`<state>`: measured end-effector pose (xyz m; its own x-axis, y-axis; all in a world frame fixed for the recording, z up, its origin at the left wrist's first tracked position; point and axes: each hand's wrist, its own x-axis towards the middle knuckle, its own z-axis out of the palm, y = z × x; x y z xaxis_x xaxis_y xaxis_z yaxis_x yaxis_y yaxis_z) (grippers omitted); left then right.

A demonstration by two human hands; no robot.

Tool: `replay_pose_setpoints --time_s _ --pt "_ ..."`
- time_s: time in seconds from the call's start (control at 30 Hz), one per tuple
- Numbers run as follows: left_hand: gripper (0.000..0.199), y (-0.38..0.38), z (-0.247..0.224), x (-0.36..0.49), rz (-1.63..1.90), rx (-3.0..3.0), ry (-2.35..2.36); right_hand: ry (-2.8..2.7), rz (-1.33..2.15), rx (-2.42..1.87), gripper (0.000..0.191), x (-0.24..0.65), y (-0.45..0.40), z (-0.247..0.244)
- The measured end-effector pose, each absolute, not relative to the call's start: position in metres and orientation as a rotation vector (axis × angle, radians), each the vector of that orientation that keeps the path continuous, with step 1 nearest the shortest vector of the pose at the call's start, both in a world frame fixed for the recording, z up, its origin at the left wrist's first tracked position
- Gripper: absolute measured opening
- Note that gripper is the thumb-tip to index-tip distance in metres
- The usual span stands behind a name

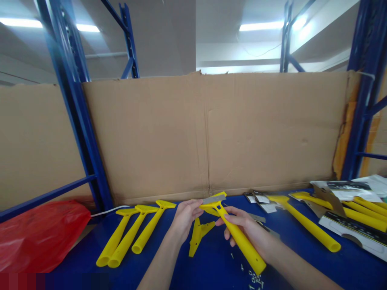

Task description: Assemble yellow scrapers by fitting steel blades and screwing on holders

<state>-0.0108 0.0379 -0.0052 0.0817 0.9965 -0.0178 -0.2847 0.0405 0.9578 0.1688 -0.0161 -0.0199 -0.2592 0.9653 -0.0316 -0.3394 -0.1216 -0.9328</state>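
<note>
A yellow scraper handle (pixel 242 239) slants across the middle, its wide head up and to the left. My right hand (pixel 246 227) is wrapped round the handle just below the head. At the head, my left hand (pixel 186 215) pinches a flat grey blade (pixel 214 198), which lies along the head's edge. Beneath the hands, loose yellow head pieces (pixel 198 237) rest on the blue tabletop (pixel 208 270). Small screws and nuts (pixel 254 278) are scattered near the handle's lower end. More flat metal blades (pixel 256 218) lie partly hidden behind my right hand.
Three yellow scraper handles (pixel 148 228) lie at left, beside a red plastic bag (pixel 45 233). Another yellow handle (pixel 311 225) lies at right, near small packets (pixel 266 203) and an opened box (pixel 350 231) with yellow handles. A cardboard panel (pixel 211 133) stands behind, between blue posts.
</note>
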Motion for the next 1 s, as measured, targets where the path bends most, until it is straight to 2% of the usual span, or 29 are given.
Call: replay_pose_setpoints --time_s 0.33,0.77,1.0 --pt "0.016 0.043 -0.010 -0.008 1.255 1.004 1.061 -1.014 1.573 -0.898 0.037 0.165 -0.019 -0.018" --pt "0.005 0.035 0.001 0.000 1.371 0.975 1.133 -1.004 1.560 -0.873 0.044 0.162 -0.020 -0.017" --pt "0.014 0.035 0.001 -0.003 1.338 1.019 1.140 -1.011 1.573 -0.824 0.034 0.161 -0.018 -0.020"
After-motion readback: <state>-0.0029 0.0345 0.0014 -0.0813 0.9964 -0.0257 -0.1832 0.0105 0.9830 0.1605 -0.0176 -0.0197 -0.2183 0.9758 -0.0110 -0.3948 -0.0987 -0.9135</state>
